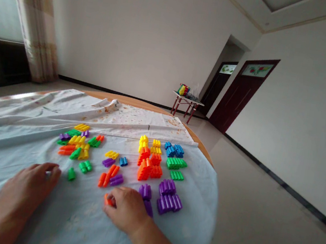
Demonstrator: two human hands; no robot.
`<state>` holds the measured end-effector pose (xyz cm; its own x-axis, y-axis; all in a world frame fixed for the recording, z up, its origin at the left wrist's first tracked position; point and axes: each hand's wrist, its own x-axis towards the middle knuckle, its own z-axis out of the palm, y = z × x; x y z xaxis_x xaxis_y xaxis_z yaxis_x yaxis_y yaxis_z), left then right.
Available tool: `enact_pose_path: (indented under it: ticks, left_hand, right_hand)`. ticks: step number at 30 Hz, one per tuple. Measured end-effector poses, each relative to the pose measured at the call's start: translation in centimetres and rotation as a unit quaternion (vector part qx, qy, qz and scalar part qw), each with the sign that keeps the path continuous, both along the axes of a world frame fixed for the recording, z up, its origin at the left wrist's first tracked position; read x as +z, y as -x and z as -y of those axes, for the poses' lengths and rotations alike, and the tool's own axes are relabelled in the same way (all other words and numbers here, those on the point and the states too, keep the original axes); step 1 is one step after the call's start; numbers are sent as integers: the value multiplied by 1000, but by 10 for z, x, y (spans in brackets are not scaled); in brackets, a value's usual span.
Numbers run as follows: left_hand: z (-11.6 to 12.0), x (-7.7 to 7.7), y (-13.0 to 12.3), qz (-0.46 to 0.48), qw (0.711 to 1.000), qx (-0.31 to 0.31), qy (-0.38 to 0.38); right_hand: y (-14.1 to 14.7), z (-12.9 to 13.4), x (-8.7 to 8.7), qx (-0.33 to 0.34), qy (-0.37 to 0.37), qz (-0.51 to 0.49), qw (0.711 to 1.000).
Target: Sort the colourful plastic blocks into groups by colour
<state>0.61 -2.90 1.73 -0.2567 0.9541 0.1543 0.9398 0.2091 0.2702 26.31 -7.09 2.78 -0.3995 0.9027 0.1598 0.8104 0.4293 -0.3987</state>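
Observation:
My right hand is closed on an orange plastic building block, holding it between thumb and fingers close to the cloth. Just beyond it lie loose orange blocks and a purple block. Purple blocks sit beside the right hand, partly hidden by it. My left hand rests on the cloth at the left, its fingers curled toward the thumb, with nothing visible in them. Nearest to its fingertips are a single green block and a green joined piece.
Mixed blocks lie in a left pile. Orange, yellow, blue, green and purple groups are at the right. A rumpled cloth covers the round table. A small table stands farther off.

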Motion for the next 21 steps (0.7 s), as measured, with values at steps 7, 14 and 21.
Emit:
enact_pose_path:
  ticks: [7, 14, 21]
  left_hand:
    - [0, -3, -1, -2, 1000, -11, -26]
    - [-6, -11, 2, -16, 999, -12, -29]
    - [-8, -12, -2, -48, 998, 2, -26]
  right_hand:
    - [2, 2, -8, 1, -5, -43, 999]
    - [6, 4, -13, -2, -18, -58, 998]
    - [3, 5, -9, 17, -34, -93, 995]
